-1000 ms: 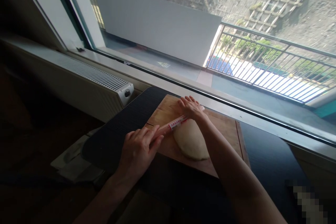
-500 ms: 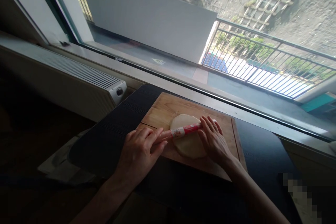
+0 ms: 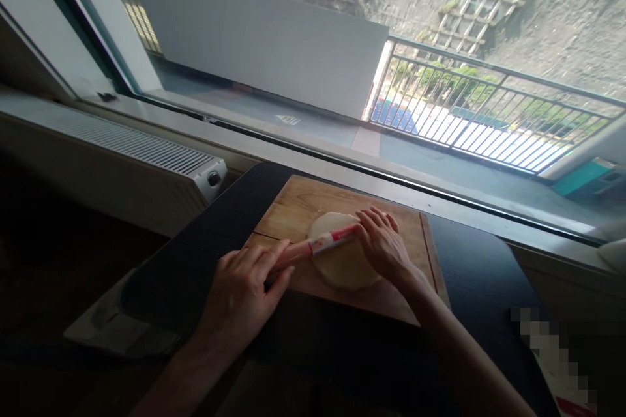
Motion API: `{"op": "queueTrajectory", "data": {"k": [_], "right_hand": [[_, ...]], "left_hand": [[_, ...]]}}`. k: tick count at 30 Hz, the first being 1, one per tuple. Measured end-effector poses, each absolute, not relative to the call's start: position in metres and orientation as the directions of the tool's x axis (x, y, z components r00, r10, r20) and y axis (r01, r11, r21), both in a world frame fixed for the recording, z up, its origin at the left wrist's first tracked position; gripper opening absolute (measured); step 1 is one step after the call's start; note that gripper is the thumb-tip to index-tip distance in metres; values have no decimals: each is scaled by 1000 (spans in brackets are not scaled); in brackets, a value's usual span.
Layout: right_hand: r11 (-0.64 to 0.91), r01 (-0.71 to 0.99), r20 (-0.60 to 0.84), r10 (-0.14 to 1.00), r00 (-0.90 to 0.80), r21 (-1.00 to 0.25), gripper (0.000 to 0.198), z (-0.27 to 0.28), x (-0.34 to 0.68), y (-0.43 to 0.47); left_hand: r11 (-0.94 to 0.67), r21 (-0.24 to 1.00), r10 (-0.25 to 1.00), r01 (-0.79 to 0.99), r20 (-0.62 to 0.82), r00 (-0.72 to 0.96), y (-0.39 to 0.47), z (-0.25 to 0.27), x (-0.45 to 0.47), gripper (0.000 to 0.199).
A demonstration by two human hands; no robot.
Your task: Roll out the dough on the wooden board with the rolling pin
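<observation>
A flat round of pale dough (image 3: 345, 270) lies on a wooden cutting board (image 3: 298, 199). Across it, at a slant, lies a rolling pin (image 3: 320, 245) with a red and white printed wrapper around its middle. My left hand (image 3: 244, 283) grips the pin's left end, off the dough's edge, with the thumb on the near side. On the right end, my right hand (image 3: 384, 244) is closed over the pin above the dough, its fingers hiding that end.
The board rests on a dark table (image 3: 195, 260) with rounded corners. Beyond it run a windowsill (image 3: 342, 172) and a large window. A white radiator (image 3: 147, 150) stands at the left. A blurred, pixelated patch covers the lower right.
The view has shifted slightly, so board and table sit a little further left. The pin has slid or rolled a little toward the left, both hands still on it.
</observation>
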State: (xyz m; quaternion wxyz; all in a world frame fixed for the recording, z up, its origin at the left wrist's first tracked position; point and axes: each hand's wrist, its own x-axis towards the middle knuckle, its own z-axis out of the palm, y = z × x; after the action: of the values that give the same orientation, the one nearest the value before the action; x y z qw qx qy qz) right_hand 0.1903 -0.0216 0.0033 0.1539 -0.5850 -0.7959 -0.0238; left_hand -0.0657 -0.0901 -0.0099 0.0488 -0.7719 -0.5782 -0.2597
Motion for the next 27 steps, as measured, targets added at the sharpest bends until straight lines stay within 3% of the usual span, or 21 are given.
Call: {"op": "queueTrajectory", "data": {"k": [2,6,10,12,15,19,24,27], "right_hand": [[298,949,334,909,-249,-104,49,-7,210,-61],[272,961,309,920,-241,-59,56,-11,217,-79],[236,965,234,950,-205,-116,54,5,188,-10],[312,940,109,948,-299,-136,49,16,168,32],[369,917,59,930,-364,-154,45,29,148,68],[356,922,105,933,-343,-153,45,28,158,39],[275,953,299,927,-228,-125,45,7,201,-63],[272,957,308,923,-230,-101,51,0,213,-86]], "left_hand": [[-334,210,862,919,462,208,-83,-7,-59,38],[-315,171,873,934,438,214,-70,-2,-49,38],[-319,162,882,934,411,230,-74,2,-43,37],[-328,168,887,930,394,241,-80,3,-42,38],[-327,178,896,928,371,245,-88,1,-44,41],[-314,150,887,938,398,233,-85,-2,-53,40],[-318,101,867,943,434,245,-67,4,-49,37],[-348,85,861,934,423,283,-61,8,-36,36]]}}
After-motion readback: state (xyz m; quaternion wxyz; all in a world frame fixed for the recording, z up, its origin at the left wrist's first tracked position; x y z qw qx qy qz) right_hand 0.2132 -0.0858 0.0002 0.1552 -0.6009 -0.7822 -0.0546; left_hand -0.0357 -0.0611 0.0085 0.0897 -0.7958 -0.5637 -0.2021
